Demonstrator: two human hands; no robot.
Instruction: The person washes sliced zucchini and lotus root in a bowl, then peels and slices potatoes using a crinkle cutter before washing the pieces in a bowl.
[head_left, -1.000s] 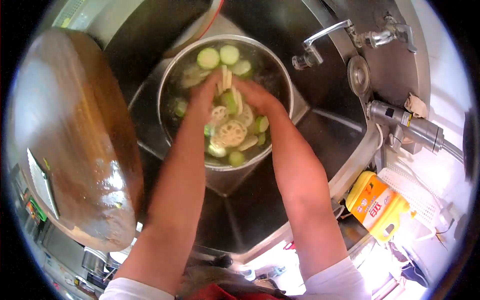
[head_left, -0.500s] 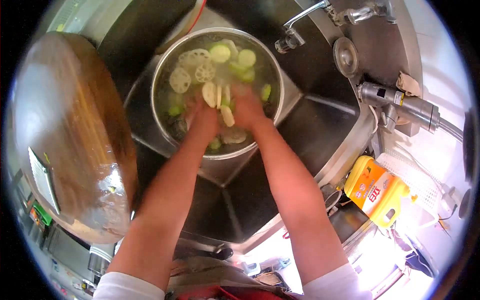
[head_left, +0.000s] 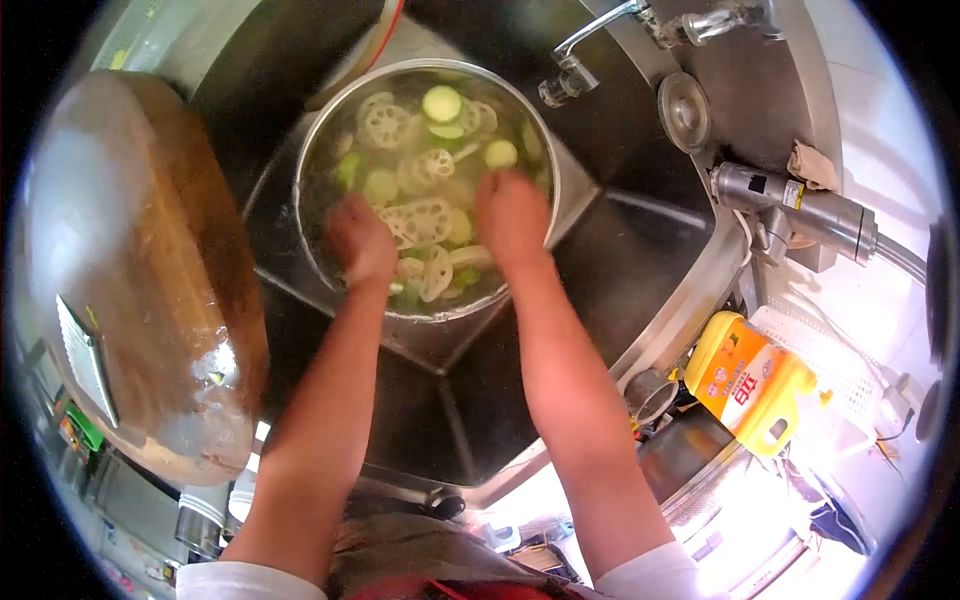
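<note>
View from above. A round steel bowl (head_left: 300,200) stands in the upper middle of the frame, inside a dark steel sink (head_left: 620,250). The bowl holds cloudy water (head_left: 335,140) crowded with pale lotus slices (head_left: 425,218), each pierced with holes, and round green slices (head_left: 442,103). The green ones gather mostly toward the far rim, and the lotus pieces spread across the middle and near side.

Both bare forearms reach up from the bottom of the frame into the bowl. The left hand (head_left: 360,240) is at the bowl's left near side, its back to the camera, touching the lotus slices. Its fingers curl down among them, and whether they grip any cannot be told. The right hand (head_left: 513,215) is at the bowl's right side, a little apart from the left, fingers pointing toward the far rim and dipped into the slices. Their grip cannot be told either.

A tap (head_left: 590,38) juts over the sink at the upper right, just beyond the bowl. A metal disc (head_left: 685,110) lies to its right. A large round wooden board (head_left: 140,260) fills the left of the frame, with a flat metal tool (head_left: 85,362) at its left edge. A yellow bottle (head_left: 750,385) lies at the lower right, outside the sink.
</note>
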